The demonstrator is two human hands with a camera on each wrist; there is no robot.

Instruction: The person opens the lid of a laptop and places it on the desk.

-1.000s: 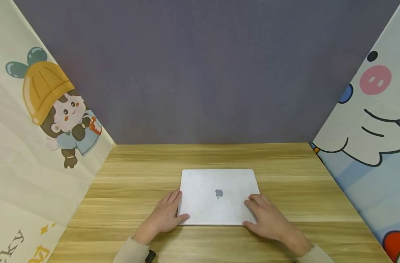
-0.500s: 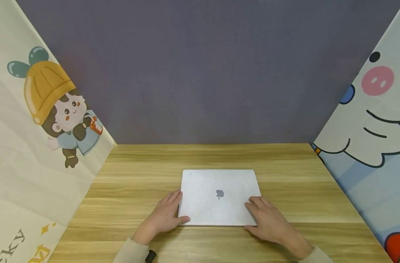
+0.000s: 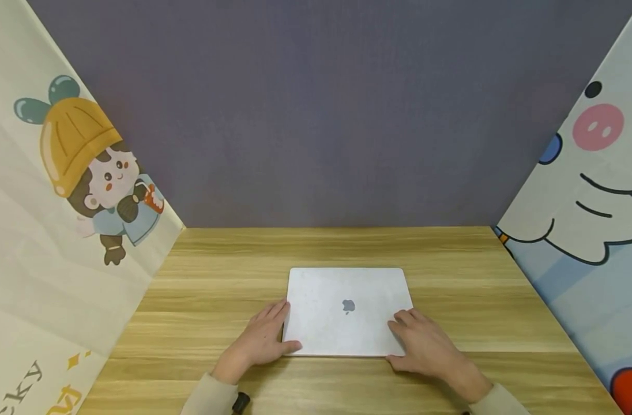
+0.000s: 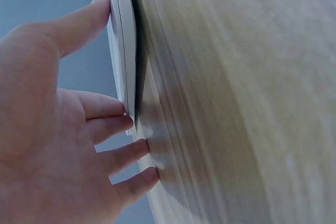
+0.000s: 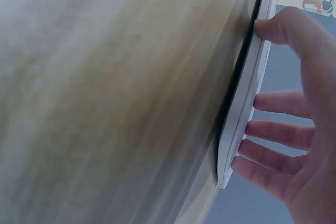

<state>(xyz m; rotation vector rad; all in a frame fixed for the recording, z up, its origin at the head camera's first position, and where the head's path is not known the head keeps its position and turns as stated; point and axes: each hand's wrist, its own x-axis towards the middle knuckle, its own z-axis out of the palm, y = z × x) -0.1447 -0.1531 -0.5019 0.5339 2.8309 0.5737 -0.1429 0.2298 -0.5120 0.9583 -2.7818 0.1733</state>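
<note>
Right hand [image 3: 429, 348] eased back; laptop [image 3: 337, 317] lies long axis left-right.

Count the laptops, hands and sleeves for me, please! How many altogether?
Laptops: 1, the silver laptop
Hands: 2, left hand and right hand
Sleeves: 2, left sleeve and right sleeve
Total: 5

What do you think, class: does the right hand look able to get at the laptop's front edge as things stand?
Very likely yes: the right hand has its thumb at that edge of the laptop, and nothing shows in the way.
</note>
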